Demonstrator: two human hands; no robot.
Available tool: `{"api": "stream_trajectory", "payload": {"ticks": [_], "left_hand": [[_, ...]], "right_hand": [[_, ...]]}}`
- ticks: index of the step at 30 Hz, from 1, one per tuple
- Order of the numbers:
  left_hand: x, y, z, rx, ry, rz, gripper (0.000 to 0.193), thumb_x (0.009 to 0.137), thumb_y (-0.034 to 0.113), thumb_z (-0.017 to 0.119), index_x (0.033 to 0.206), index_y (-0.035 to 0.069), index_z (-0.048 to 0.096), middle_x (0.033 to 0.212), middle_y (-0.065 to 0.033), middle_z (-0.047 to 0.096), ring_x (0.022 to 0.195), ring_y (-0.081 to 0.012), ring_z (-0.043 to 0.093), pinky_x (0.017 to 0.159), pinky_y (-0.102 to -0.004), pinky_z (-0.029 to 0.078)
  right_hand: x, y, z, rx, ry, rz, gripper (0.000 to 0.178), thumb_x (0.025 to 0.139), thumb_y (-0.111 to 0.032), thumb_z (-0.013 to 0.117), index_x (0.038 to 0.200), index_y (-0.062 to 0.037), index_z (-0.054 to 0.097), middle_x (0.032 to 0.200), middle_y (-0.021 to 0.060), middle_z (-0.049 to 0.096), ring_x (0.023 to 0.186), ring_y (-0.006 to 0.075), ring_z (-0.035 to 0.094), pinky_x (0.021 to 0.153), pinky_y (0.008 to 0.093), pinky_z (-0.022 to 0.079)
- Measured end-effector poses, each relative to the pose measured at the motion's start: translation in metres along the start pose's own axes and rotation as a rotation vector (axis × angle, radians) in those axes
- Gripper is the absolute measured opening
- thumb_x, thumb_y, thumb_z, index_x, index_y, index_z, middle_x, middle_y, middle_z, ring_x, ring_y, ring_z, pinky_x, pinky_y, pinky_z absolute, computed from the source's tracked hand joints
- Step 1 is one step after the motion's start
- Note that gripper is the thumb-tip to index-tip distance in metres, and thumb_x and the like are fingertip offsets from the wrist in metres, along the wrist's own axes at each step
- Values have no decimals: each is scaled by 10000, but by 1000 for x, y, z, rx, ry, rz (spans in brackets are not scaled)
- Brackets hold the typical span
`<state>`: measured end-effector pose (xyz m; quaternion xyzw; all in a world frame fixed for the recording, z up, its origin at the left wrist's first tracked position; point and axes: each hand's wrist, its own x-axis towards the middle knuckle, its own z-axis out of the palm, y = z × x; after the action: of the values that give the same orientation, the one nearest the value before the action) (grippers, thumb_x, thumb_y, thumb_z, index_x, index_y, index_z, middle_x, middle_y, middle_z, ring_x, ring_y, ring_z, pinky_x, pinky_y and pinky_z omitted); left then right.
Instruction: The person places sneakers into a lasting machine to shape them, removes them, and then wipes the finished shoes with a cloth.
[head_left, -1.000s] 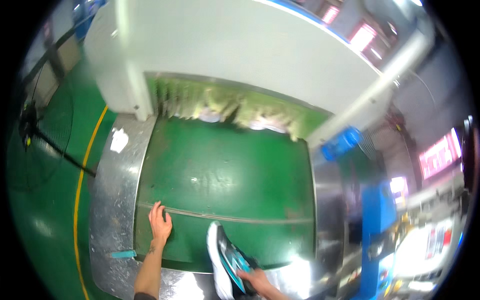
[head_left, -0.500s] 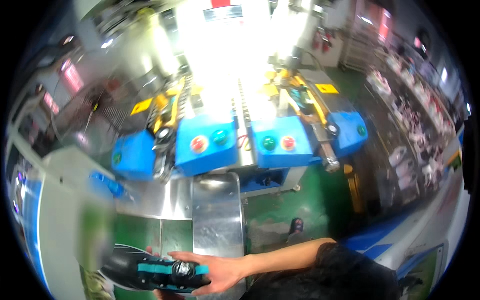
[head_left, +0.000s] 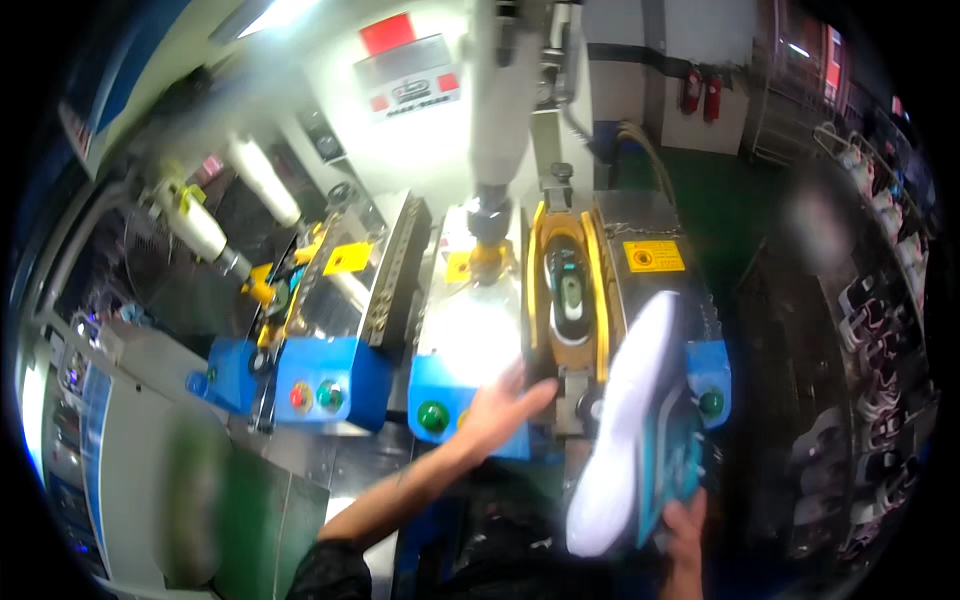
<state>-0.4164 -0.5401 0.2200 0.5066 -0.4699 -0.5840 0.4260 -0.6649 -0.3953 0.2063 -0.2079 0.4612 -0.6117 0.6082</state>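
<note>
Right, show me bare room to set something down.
Lower left, the green surface looks bare, bordered by grey housing and metal sheet. Crowded ahead: a black shoe fills the yellow clamp, with the left hand and the white-soled shoe in the right hand nearby.

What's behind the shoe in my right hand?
Behind the shoe in your right hand, part of a blue box with a green button shows to its right, and a yellow label above. Whatever lies directly behind the shoe is covered.
</note>
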Motion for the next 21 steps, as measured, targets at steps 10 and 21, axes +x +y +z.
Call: {"api": "stream_trajectory", "payload": {"ticks": [10,21], "left_hand": [[267,-69,4,800,422,27,807,678,144,749,1300,-96,295,1149,-254,548,978,-328,614,817,-391,522],[-31,62,-52,-51,54,-74,844,641,270,805,1349,8,428,1182,-107,569,1047,-170,539,884,-271,409]], "right_hand": [[-30,9,-47,-25,236,255,635,770,-123,705,1319,-63,393,1026,37,532,761,120,537,547,236,413],[46,1,-11,-263,36,60,675,752,-156,693,1330,-1,380,1168,132,554,1063,236,566,935,371,456]]}}
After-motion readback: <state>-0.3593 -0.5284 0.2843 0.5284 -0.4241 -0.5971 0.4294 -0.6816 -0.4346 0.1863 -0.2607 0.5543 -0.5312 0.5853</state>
